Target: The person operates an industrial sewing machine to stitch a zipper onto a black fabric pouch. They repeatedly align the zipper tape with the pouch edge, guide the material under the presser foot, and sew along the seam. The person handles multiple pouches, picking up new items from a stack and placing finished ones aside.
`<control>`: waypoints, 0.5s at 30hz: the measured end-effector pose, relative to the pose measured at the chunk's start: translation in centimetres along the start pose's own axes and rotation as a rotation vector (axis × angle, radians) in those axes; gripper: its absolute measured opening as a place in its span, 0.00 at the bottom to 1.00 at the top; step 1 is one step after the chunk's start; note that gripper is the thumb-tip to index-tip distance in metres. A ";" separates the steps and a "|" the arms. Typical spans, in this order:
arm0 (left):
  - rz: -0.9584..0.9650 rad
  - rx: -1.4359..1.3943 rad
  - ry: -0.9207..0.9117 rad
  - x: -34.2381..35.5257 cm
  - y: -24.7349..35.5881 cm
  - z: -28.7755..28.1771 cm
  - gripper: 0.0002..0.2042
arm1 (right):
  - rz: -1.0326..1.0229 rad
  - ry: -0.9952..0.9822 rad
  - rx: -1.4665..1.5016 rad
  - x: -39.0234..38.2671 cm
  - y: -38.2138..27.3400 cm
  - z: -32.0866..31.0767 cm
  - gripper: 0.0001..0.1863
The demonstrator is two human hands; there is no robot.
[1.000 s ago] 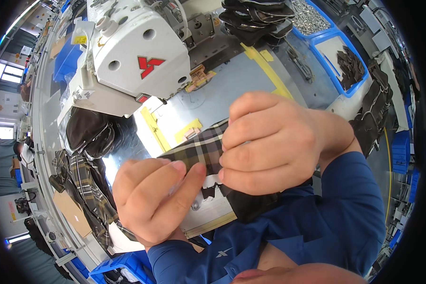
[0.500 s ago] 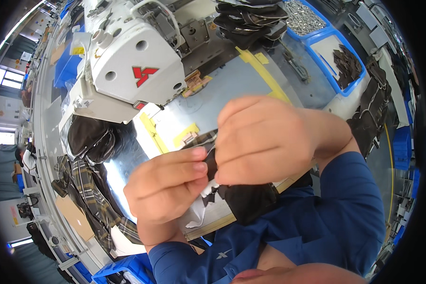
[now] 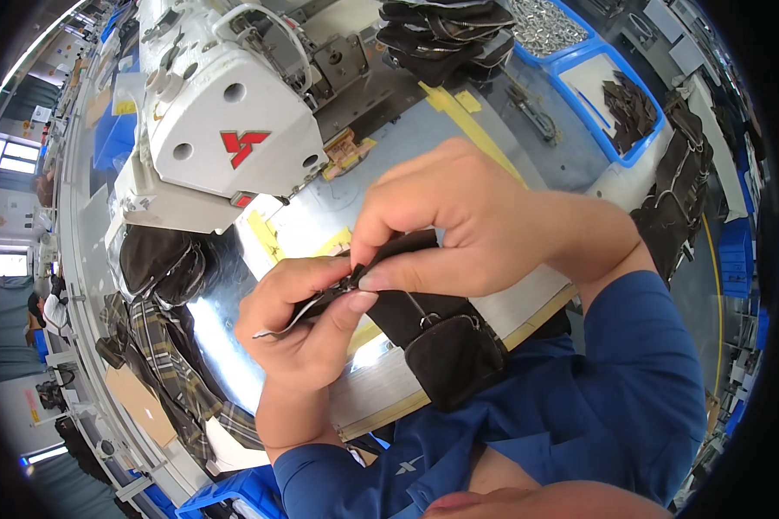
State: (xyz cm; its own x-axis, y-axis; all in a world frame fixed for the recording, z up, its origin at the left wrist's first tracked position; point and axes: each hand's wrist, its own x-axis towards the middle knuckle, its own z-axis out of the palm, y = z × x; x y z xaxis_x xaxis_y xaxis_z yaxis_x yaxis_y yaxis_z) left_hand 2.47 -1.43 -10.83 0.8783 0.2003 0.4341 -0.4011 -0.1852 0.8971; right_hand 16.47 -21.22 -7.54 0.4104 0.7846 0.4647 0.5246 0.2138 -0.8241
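Note:
My left hand [image 3: 303,324] pinches a dark fabric strip [image 3: 411,238] with a white edge, its thumb beside a small dark fitting [image 3: 350,281] too small to name exactly. My right hand [image 3: 450,229] grips the same strip, thumb and forefinger meeting at that fitting, just right of my left fingers. Below them a small black pouch [image 3: 450,363] with a metal hook and a wider black band hangs at the table's near edge. The white sewing machine head [image 3: 229,112] stands beyond my hands, over the metal bed with yellow tape [image 3: 264,233].
Stacked black pieces [image 3: 441,39] lie at the back. Blue trays hold metal parts [image 3: 545,26] and dark scraps [image 3: 627,108] at right. A dark bundle [image 3: 156,259] and plaid fabric [image 3: 177,381] lie left, above a blue crate [image 3: 242,489]. Another person [image 3: 52,307] is at far left.
The plaid face of the held piece has turned out of view, and dark fabric shows. My right fingers have shifted up and left to pinch at the fitting; more of the pouch and hook is visible.

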 end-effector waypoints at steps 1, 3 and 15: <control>0.020 -0.002 0.047 0.2 0.0 0.5 0.11 | 0.015 -0.018 0.016 0.0 0.1 0.0 0.09; -0.006 0.013 0.042 0.2 0.0 0.5 0.11 | -0.021 -0.021 0.034 0.2 0.4 0.0 0.08; -0.117 0.065 0.007 0.3 0.0 0.5 0.09 | -0.156 -0.007 -0.080 0.3 0.7 0.2 0.07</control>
State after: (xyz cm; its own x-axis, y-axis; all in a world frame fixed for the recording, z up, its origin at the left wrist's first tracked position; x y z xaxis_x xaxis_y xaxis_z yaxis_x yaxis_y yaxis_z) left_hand 2.82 -1.82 -10.74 0.9162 0.2304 0.3279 -0.2784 -0.2225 0.9343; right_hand 16.81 -20.76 -8.05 0.3144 0.7497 0.5824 0.6396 0.2861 -0.7135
